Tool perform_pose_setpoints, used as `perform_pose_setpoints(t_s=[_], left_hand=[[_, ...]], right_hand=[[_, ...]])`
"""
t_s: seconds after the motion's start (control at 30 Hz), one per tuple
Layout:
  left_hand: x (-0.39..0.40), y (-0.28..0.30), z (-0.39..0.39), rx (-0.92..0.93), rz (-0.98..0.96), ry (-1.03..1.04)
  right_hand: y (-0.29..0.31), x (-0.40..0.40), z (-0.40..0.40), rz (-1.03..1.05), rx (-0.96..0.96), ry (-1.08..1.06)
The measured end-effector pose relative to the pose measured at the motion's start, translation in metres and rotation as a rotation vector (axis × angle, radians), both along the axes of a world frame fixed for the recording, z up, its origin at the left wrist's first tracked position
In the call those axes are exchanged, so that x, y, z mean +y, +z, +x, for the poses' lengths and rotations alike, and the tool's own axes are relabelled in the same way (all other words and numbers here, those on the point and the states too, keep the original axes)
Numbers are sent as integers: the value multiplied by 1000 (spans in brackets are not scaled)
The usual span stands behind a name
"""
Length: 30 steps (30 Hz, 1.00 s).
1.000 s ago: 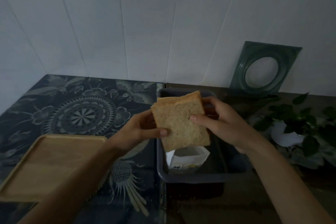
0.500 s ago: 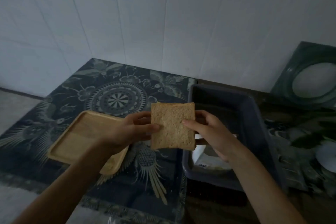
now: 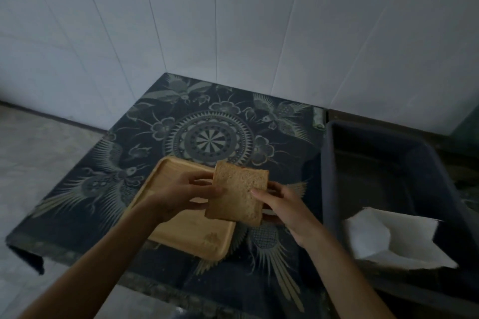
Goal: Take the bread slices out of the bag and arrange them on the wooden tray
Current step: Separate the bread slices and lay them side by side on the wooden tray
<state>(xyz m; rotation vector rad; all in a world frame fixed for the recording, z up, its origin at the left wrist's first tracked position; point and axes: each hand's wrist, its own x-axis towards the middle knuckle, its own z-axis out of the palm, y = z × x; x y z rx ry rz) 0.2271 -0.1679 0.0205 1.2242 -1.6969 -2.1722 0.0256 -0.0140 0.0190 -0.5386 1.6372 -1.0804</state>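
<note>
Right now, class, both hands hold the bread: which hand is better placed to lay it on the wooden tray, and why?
Left. The left hand already hangs over the wooden tray, gripping the bread at its left edge. The right hand sits beyond the tray's right rim, over the patterned cloth, nearer the grey bin.

Both bare forearms are reaching forward from the lower edge of the view and converging toward the centre. The left hand (image 3: 185, 193) is lying palm-inward, its thumb pointing right and pressing on the near face of what it is gripping, while its fingers (image 3: 199, 178) are curling behind. The right hand (image 3: 286, 204) is mirroring this pose from the opposite side, wrist bent slightly, thumb extending leftward onto the near face and remaining fingers wrapping around the back. Both hands are sharing one grip at about equal height, close together but not touching.
</note>
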Motion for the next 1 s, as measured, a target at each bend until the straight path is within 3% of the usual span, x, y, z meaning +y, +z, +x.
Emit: perform_pose_setpoints(t_s=[0.5,1.0], left_hand=[[-58,-134,54,-222,109,-158],[-59,-155,46,-301,-57,-301]], right_hand=[[-115,-54,73,336,-63,-57],[-129,-56,88,407,-106,-178]])
